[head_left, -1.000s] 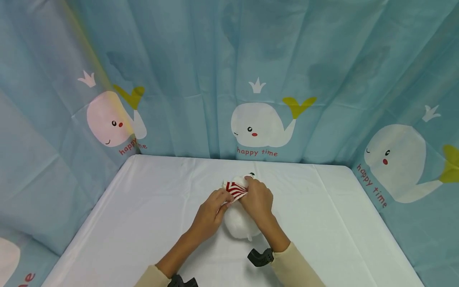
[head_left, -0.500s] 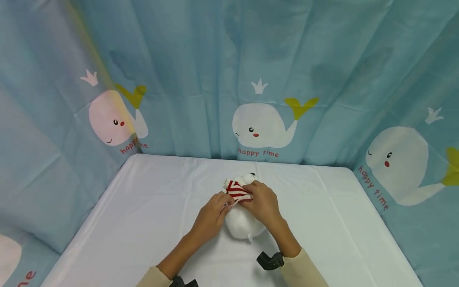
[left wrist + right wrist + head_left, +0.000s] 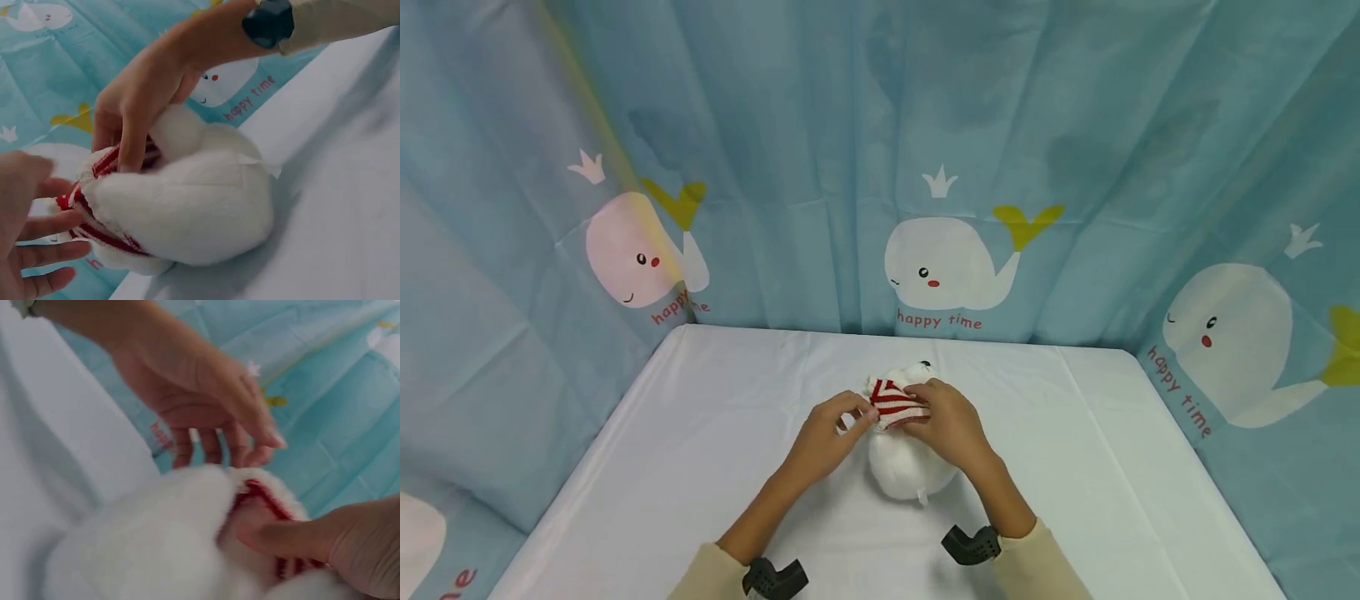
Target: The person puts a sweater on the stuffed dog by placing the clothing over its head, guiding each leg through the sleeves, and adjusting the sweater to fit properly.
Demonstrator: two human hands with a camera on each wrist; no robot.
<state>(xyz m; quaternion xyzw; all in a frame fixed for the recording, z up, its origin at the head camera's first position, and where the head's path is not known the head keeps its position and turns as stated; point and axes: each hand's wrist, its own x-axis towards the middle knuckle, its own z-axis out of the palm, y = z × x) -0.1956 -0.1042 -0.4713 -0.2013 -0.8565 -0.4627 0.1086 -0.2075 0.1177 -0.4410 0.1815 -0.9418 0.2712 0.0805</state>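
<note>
A white plush toy (image 3: 912, 467) is on the table with its rounded back end towards me and a dark spot on its head at the far end. Around its upper part lies a red-and-white striped knit garment (image 3: 897, 404). My right hand (image 3: 955, 427) pinches the garment's right side, its thumb (image 3: 281, 540) tucked inside the edge in the right wrist view. At the left edge is my left hand (image 3: 822, 437), fingertips close to the knit. Its fingers (image 3: 53, 253) are spread and loosely bent in the left wrist view; whether any touch the cloth is hard to tell.
A white cloth covers the table (image 3: 700, 467). Blue curtains (image 3: 775, 167) printed with whales stand behind it and along both sides. Each wrist carries a black camera mount (image 3: 972, 545). A small white tag (image 3: 922, 497) sticks out from the plush's near end.
My right hand shifted its hold on the garment slightly right and down, and more stripes show. My left hand let go of the garment's lower edge and drew a little left, its fingers parting.
</note>
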